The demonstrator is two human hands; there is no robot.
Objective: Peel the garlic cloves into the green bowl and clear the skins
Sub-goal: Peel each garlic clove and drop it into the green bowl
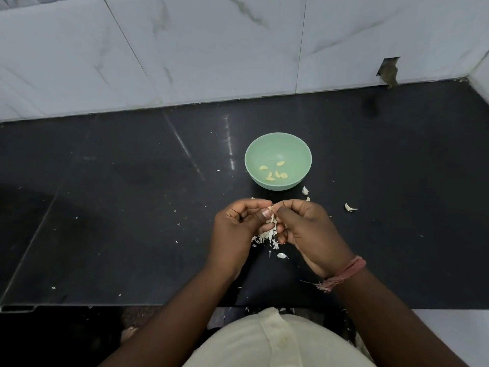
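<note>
While both hands work over dark stone table (105, 207), left hand (238, 229) pinches papery white garlic clove (270, 211) steady; right hand (307, 229) nips its skin to tear. Pale green round bowl (254, 157) just ahead, short drop; peeled yellowish cloves (275, 172) inside. Loose white skins (264, 238) fall beneath grip, piled for sweeping.

left side: the dark table (111, 207) lay open from the wall to the near edge, with only tiny white flecks on it.
far side: a tiled wall (211, 49) closed off the back, and a second wall met it at the right corner.
centre: the green bowl (277, 144) stood just beyond both hands, with a narrow gap between.
right side: open table, save for two loose cloves (350, 207) near the bowl.
under the hands: a heap of skins (264, 235) covered the surface.
</note>
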